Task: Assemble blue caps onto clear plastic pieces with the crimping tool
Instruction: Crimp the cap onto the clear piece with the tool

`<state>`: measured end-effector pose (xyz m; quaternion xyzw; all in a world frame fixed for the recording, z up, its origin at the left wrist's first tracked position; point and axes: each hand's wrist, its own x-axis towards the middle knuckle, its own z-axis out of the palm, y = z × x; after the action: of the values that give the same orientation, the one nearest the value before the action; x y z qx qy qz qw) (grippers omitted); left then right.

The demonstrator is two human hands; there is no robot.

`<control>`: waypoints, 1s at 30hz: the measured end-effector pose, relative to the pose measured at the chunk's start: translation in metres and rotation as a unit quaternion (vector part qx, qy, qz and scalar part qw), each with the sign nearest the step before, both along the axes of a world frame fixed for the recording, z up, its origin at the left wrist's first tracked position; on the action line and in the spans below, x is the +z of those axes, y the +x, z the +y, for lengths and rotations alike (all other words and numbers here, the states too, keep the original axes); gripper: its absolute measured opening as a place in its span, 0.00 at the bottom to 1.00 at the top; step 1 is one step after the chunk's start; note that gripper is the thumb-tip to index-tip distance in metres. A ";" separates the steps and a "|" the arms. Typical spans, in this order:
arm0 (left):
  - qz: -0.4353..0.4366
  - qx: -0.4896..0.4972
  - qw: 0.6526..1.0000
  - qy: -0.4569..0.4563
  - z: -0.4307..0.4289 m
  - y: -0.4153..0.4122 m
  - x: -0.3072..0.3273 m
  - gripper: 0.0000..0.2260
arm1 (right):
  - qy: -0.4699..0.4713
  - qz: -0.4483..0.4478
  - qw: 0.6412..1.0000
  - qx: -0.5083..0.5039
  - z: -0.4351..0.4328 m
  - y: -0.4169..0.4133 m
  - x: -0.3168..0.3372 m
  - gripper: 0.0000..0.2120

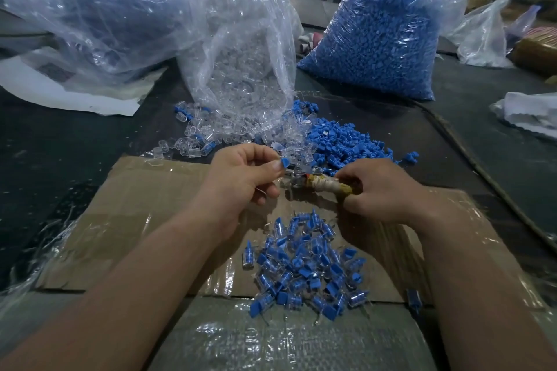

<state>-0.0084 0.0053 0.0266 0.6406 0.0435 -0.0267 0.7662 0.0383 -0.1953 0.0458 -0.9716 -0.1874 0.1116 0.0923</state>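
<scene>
- The left hand (244,178) is up over the cardboard (135,220), thumb and forefinger pinching a blue cap (284,163), the other fingers curled in beneath.
- There may be a clear part under that cap, but it's a blur right there and I can't be sure.
- The right hand (376,190) has the tool (328,185), all fingers wrapped tight round its taped handle. The metal head points left, sitting just below the cap.
- Nearer the person, between the two forearms, a finished pile (307,265) lies on the cardboard: clear bodies with blue tops, heaped loosely.
- Just beyond the hands, to the right of middle, loose caps (346,141) are heaped on the dark table (45,144).
- Left of those, and running into them, clear pieces (205,132) spill from the mouth of a clear bag (241,69).
- Back right stands a blue bag (376,45), packed full of caps.
- Back left slumps a big bag (99,9), crumpled, with dark blue showing through.
</scene>
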 end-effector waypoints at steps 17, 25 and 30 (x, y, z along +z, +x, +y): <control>-0.064 0.080 0.995 -0.015 -0.001 0.002 -0.001 0.08 | 0.153 -0.133 0.978 0.045 0.003 -0.010 -0.006 0.10; -0.081 0.091 0.992 -0.026 -0.003 0.002 -0.002 0.08 | 0.163 -0.084 0.982 0.042 0.008 -0.011 -0.007 0.11; -0.092 0.095 0.991 -0.026 -0.005 0.002 -0.004 0.09 | 0.175 -0.071 0.981 0.046 0.011 -0.013 -0.007 0.10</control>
<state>-0.0063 0.0002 0.0225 0.6127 0.0331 0.1042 0.7827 0.0255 -0.1840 0.0388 -0.9363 -0.2545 0.0118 0.2419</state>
